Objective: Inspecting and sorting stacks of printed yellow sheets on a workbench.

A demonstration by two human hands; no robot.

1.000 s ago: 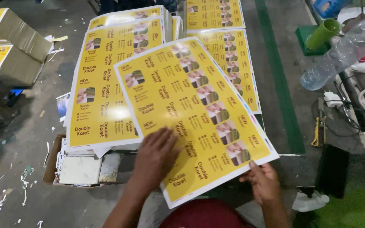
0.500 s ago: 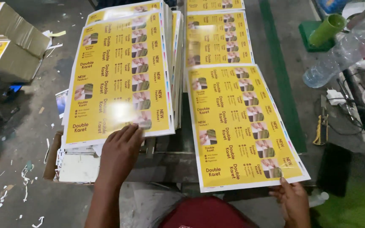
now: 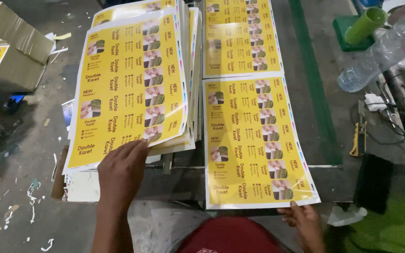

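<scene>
the yellow sheet [image 3: 254, 140] now lies flat right of the stack [image 3: 132, 84], its corner pinched in the right hand [image 3: 303, 222]. the left hand [image 3: 123, 171] presses open-palmed on the stack's top sheet. a clear bottle [image 3: 385, 51] looks empty.

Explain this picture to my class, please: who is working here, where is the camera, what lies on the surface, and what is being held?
No machine works here: a person uses two bare hands, filmed by a camera worn on the head, looking down. The left hand rests flat on the near edge of a tall stack of yellow printed sheets. The right hand has its grip on the near edge of a single yellow sheet lying beside the stack. Further right lie a clear plastic bottle and a green tube.
</scene>
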